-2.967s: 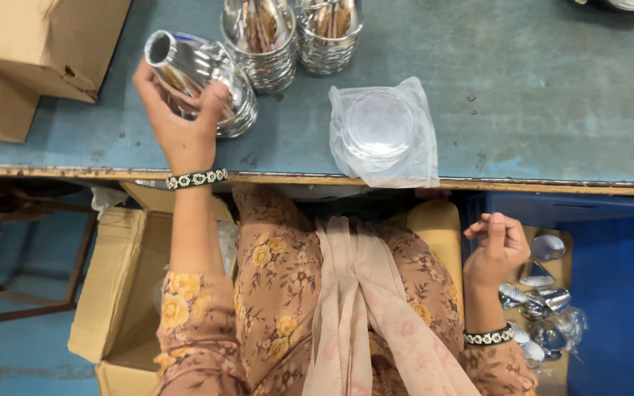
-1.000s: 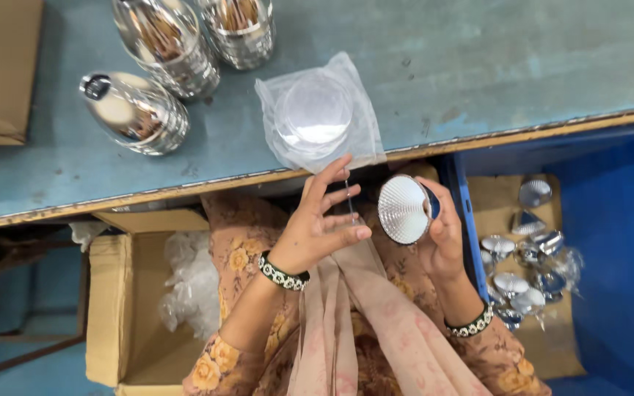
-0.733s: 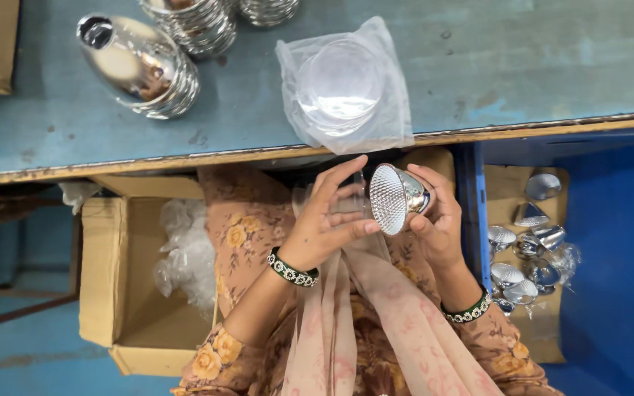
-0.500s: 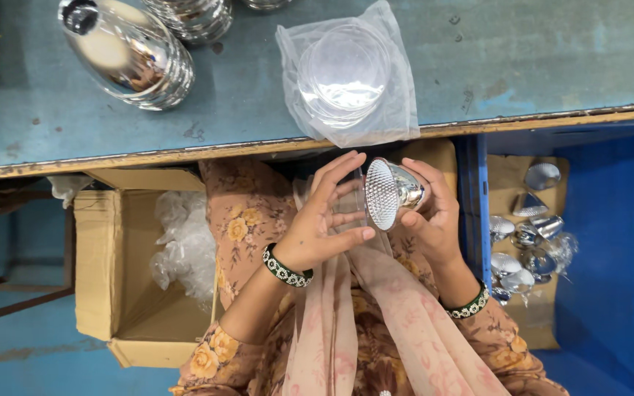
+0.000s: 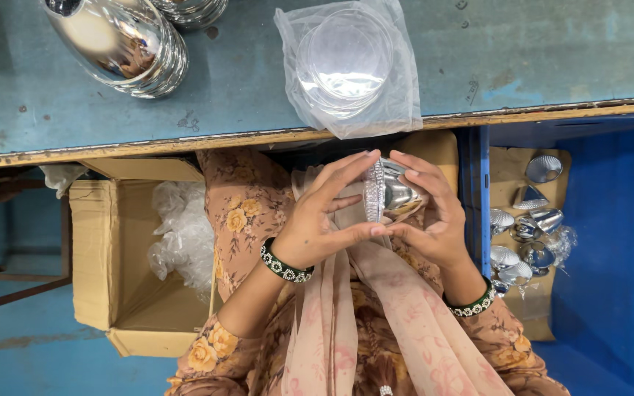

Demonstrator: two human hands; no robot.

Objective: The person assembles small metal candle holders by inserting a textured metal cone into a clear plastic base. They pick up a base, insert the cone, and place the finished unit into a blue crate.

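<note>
The surface before me is a worn blue-painted top with scuffs and a chipped, rusty front edge, running across the upper part of my view. Below its edge I see blue floor on both sides of my lap.

On the surface, right ahead of me, lies a clear plastic bag holding a stack of round transparent discs, its lower edge hanging just over the front edge. To the far left stands a stack of shiny chrome cone shells, tilted, with another chrome stack just beside it at the top edge.

Down on my left sits an open brown cardboard box, flaps folded out, with crumpled clear plastic wrap inside it. On my right another open brown box holds loose small silver reflectors, some still in plastic.

Both my hands meet over my lap, just under the surface's edge. My right hand cups a small silver reflector from behind, grip closed around its body. My left hand presses fingertips against its ribbed rim, so it is pinched between both hands.
</note>
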